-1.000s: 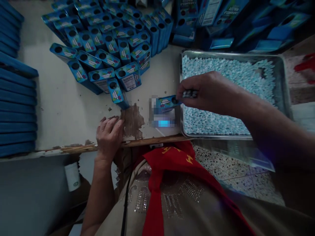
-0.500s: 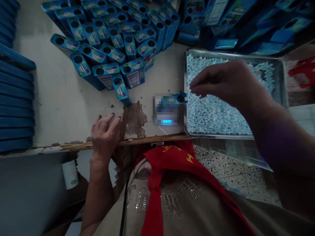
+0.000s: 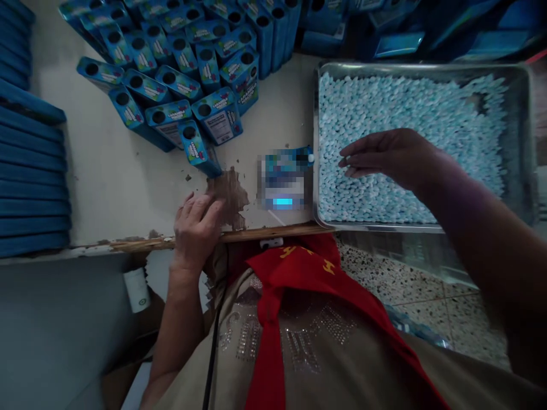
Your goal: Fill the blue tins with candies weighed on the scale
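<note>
Well, my right hand (image 3: 380, 154) hangs over the candies (image 3: 384, 108) in the tray (image 3: 523, 148) — fingers bunched near the thumb, but I cannot tell whether they pinch anything. My left hand (image 3: 197, 225) rests loose and unclenched at the table (image 3: 111, 182) edge. Between my hands lies the box (image 3: 294, 155) — partly blurred, its holed end toward the tray. More boxes (image 3: 219, 122) stand beyond.

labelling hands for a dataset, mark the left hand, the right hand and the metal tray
left hand (image 3: 197, 226), head view, back of the hand
right hand (image 3: 395, 156), head view, back of the hand
metal tray (image 3: 522, 136), head view, bare right side
</note>
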`<state>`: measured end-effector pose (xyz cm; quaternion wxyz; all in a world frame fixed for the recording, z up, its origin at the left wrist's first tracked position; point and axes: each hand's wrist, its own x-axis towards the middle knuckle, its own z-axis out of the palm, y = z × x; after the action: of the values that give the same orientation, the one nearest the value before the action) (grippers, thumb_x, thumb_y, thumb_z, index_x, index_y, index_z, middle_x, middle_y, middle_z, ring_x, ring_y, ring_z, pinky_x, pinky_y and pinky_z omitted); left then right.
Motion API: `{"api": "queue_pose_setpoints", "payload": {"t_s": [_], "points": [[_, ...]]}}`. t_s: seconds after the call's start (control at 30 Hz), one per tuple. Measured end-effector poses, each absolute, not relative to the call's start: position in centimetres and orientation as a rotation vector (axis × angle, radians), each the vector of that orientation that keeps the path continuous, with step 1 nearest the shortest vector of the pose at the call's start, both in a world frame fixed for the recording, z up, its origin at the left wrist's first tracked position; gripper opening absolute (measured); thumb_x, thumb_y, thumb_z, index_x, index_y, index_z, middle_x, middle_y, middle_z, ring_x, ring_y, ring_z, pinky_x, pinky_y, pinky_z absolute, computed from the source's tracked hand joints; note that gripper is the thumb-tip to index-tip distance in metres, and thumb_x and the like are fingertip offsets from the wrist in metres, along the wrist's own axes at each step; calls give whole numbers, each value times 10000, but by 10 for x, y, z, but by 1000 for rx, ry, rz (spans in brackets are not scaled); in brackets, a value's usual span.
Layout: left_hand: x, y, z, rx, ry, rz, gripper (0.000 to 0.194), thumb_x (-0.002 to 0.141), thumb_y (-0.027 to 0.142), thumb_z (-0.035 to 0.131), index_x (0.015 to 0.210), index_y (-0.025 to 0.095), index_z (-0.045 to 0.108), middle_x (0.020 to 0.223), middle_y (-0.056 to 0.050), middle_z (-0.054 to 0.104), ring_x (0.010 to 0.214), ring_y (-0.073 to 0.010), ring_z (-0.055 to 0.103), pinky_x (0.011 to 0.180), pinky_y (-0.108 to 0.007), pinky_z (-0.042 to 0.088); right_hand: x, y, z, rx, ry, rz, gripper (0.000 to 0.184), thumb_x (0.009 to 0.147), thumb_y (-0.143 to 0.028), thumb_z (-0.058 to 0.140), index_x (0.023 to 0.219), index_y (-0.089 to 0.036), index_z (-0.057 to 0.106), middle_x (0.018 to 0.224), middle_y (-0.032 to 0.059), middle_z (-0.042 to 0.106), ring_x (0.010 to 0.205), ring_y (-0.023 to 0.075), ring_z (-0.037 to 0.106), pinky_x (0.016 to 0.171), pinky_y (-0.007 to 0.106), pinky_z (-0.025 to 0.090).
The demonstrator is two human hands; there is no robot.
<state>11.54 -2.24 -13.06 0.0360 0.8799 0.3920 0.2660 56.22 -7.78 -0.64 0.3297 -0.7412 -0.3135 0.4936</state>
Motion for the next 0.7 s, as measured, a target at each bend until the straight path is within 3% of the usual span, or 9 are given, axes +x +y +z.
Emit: {"api": "queue_pose_setpoints", "payload": {"t_s": [0.13, 0.23, 0.47, 0.7], "points": [[117, -29, -128, 2708, 1165, 849, 235, 1241, 196, 655, 1247, 257, 882, 1343, -127, 857, 1270, -316, 832, 1328, -536, 593, 549, -62, 13, -1968, -1204, 1207, 88, 910, -161, 954, 990, -162, 917, 731, 53, 800, 644, 188, 737, 743, 398, 673], [116, -33, -128, 2689, 1180, 846, 228, 1226, 173, 666, 1228, 260, 876, 1336, -126, 860, 1272, -322, 830, 1323, -545, 598, 538, -52, 28, -1958, -1527, 1033, 59, 939, -161, 907, 988, -191, 917, 696, 17, 764, 634, 178, 696, 691, 363, 576], [114, -32, -126, 2780, 1216, 838, 240, 1258, 190, 642, 1240, 261, 871, 1356, -114, 871, 1250, -305, 846, 1302, -508, 619, 521, -37, 40, -1946, -1939, 907, 95, 950, -191, 812, 970, -247, 886, 803, -11, 791, 766, 186, 716, 765, 360, 477], [101, -26, -140, 2660, 1208, 866, 227, 1222, 197, 694, 1283, 257, 904, 1365, -140, 861, 1253, -351, 834, 1313, -586, 602, 508, -31, 40, -1940, -2000, 871, 116, 964, -176, 778, 973, -218, 886, 885, 14, 813, 826, 189, 710, 764, 360, 453]]}}
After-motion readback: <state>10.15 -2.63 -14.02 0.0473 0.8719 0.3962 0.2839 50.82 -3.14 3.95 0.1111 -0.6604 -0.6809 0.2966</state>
